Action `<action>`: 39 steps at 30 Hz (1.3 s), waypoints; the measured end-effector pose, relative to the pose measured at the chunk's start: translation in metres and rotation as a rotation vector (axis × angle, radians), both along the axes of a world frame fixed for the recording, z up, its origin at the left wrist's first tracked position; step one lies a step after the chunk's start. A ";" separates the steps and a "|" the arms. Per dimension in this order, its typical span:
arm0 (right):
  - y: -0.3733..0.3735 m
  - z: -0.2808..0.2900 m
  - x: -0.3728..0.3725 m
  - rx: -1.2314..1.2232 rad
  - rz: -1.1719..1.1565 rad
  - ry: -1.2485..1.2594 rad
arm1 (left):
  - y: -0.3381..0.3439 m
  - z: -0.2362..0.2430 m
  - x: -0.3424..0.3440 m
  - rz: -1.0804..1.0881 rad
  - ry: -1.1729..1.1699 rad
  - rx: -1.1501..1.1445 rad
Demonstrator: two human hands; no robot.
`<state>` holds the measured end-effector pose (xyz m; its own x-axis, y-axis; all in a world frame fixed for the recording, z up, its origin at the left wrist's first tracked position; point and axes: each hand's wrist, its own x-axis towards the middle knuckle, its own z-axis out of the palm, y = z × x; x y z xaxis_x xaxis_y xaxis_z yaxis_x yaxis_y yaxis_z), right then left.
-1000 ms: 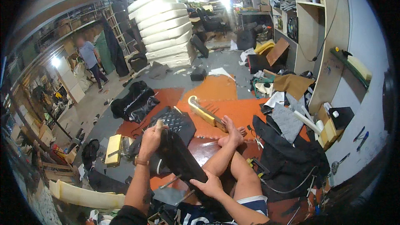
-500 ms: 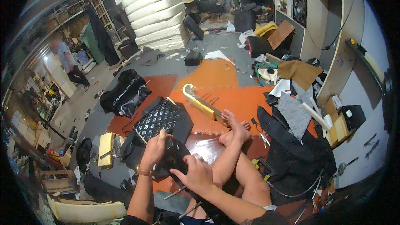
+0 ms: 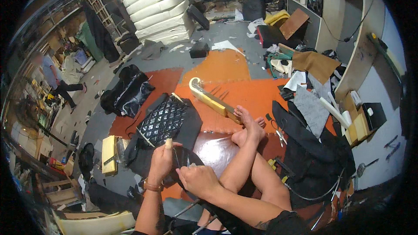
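Note:
My left hand is closed on a piece of black upholstery material, its wrapped thumb pointing up. Close beside it, my right hand is curled into a fist at the edge of the same material; what its fingers grip is hidden. A thin pale line, perhaps thread, shows between the hands. Beyond them lies a black quilted panel with a diamond pattern, joined to or resting on plain black material. Thin metal rods stick out below my right forearm.
A curved yellow-edged frame piece lies beyond my bare foot. Scissors and dark cloth are at the right. A yellow foam block sits at the left. Behind stand stacked white cushions; a person walks at far left.
My right hand has gone from spread fingers to a closed fist beside the left. The left hand stays closed on the material. The person in the background has moved left.

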<state>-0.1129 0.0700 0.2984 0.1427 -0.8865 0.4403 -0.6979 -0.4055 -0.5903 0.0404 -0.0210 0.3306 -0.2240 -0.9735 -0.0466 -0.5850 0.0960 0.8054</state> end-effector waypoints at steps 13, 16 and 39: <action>0.000 -0.016 0.004 -0.035 0.010 -0.145 | 0.007 -0.005 0.023 -0.156 0.285 0.024; 0.000 -0.005 -0.004 0.028 -0.038 -0.065 | 0.005 -0.009 0.019 -0.169 0.360 -0.012; 0.001 -0.015 -0.020 -0.149 0.059 0.290 | 0.004 -0.021 0.005 -0.159 0.220 -0.061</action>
